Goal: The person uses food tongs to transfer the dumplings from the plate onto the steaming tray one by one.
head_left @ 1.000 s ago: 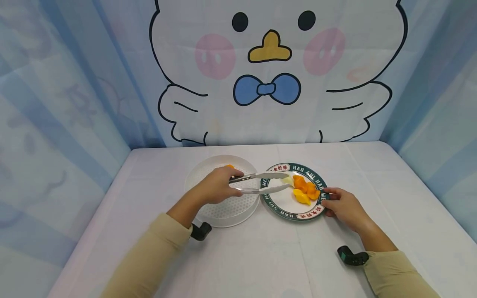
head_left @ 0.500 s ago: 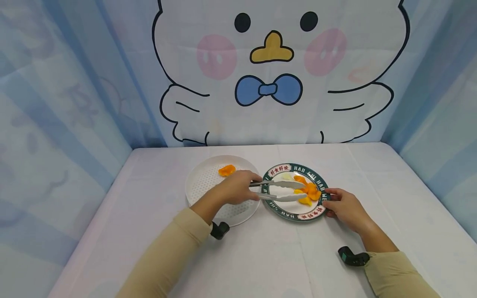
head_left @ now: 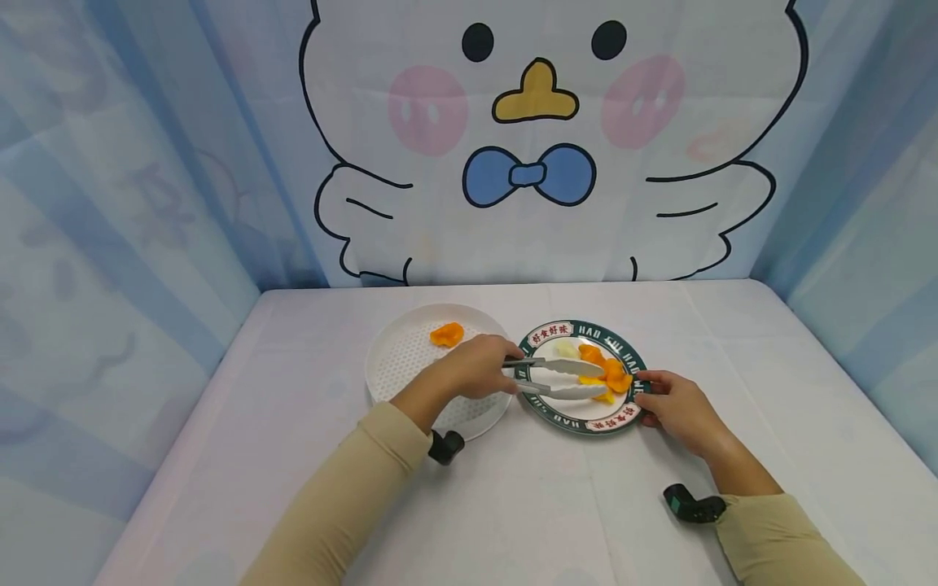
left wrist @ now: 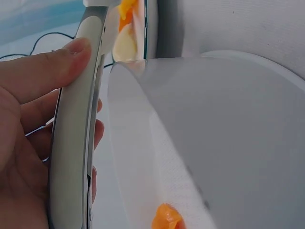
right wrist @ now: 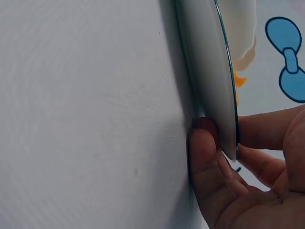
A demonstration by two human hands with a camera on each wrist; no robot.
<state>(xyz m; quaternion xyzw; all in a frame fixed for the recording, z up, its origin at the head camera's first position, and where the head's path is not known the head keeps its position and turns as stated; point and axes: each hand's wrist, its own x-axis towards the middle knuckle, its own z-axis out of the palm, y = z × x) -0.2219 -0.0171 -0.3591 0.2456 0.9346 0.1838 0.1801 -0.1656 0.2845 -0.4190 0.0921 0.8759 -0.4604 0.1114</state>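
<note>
- Sleeves, beige, come in from the bottom of the head cam w/ a black wrist cam strapped on each; that's all I see nearest me.
- Right hand [head_left: 677,407] next: fingers curled round the near-right rim of the plate [head_left: 558,330], thumb on top, fingertips tucked under the edge (right wrist cam shows that clearly). So it's pinching the plate, steadying it, not touching food.
- Left hand [head_left: 476,372] grips the tongs [head_left: 560,378] by the handle end, thumb along the upper arm, fingers wrapped under. Tongs' long axis runs left to right, tips pointing toward the right hand, over the plate.
- Key bit imo: tong tips are partly apart and sit on either side of the orange pieces [head_left: 608,373] at the plate's right half. Food lies straight ahead of the tips along the tong axis, touching or nearly so; can't tell if one's actually clamped yet. Left hand is the one working the food, right is closer to it but busy w/ the rim.
- Pale piece [head_left: 564,349] sits farther back on the plate, just beyond the upper tong arm.
- White perforated tray [head_left: 410,358] is just left of the plate, under the left wrist, w/ one orange piece [head_left: 447,334] at its far side.
- Cartoon duck backdrop [head_left: 538,146] behind the table [head_left: 293,423].
</note>
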